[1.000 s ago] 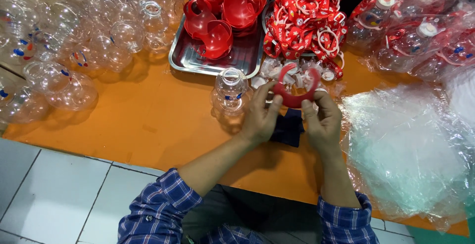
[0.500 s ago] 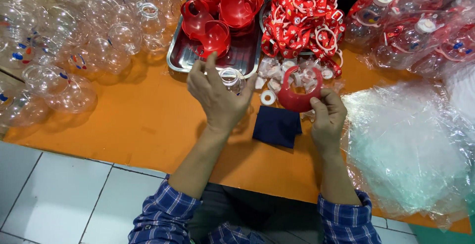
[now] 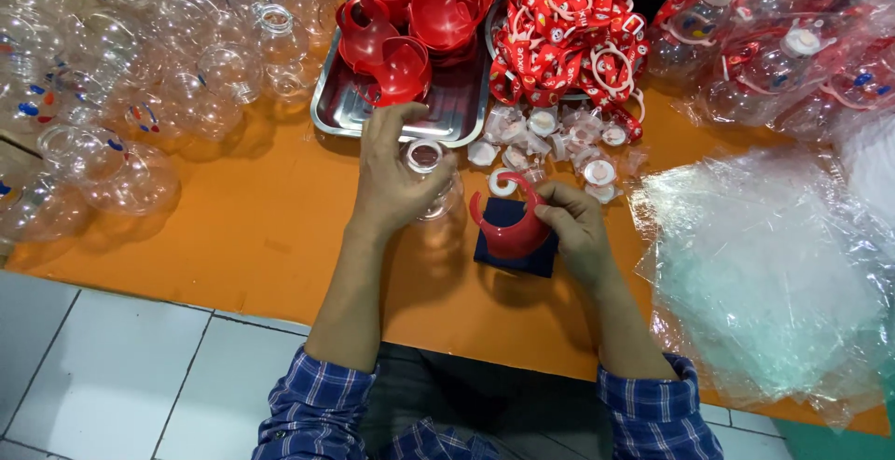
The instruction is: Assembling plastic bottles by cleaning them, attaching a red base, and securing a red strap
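Clear plastic showed under the left hand (image 3: 396, 180), whose fingers were wrapped around a small round bottle (image 3: 431, 176) standing upright on the orange table (image 3: 233, 227), its open neck peeking out beside the thumb. Just beside it, the right hand (image 3: 573, 232) pinched the rim of a red handle piece (image 3: 511, 232), which rested against a dark blue cloth (image 3: 517, 255). Near both hands, behind them, sat a metal tray (image 3: 447, 115) of more red pieces and a scatter of white caps (image 3: 550, 143).
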